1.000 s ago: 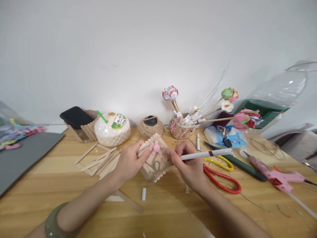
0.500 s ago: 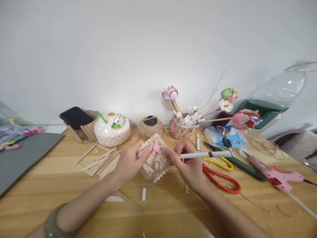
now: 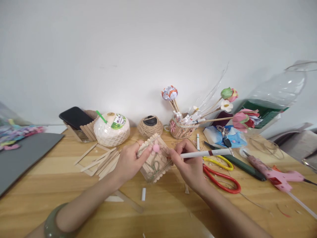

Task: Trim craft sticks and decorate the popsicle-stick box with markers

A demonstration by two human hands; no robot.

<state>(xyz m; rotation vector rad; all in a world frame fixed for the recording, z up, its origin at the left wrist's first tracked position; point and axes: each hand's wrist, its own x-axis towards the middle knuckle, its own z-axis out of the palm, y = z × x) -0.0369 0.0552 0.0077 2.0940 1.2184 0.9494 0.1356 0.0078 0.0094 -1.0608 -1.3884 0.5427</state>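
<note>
My left hand (image 3: pixel 130 161) grips the left side of a small popsicle-stick box (image 3: pixel 151 168), its thumb near a pink pom-pom (image 3: pixel 156 147). A twine bow (image 3: pixel 154 166) decorates the box's face. My right hand (image 3: pixel 189 168) is closed on a white marker pen (image 3: pixel 205 153), held level with its far end to the right. The pen's tip is hidden by the fingers at the box's right edge, so I cannot tell whether it touches the wood. A white pen cap (image 3: pixel 143 194) lies in front of the box.
Loose craft sticks (image 3: pixel 106 163) lie left, beside a wrapped coconut (image 3: pixel 112 132) and a phone (image 3: pixel 77 117) in a stick holder. Behind are a twine ball (image 3: pixel 150 127) and a pot (image 3: pixel 182 130) of paper flowers. Scissors (image 3: pixel 223 188), a green cutter (image 3: pixel 247 168) and a pink glue gun (image 3: pixel 279 177) lie right.
Almost nothing differs. The pen's far end has dipped or shifted very slightly; both hands keep their hold on the box and the pen.
</note>
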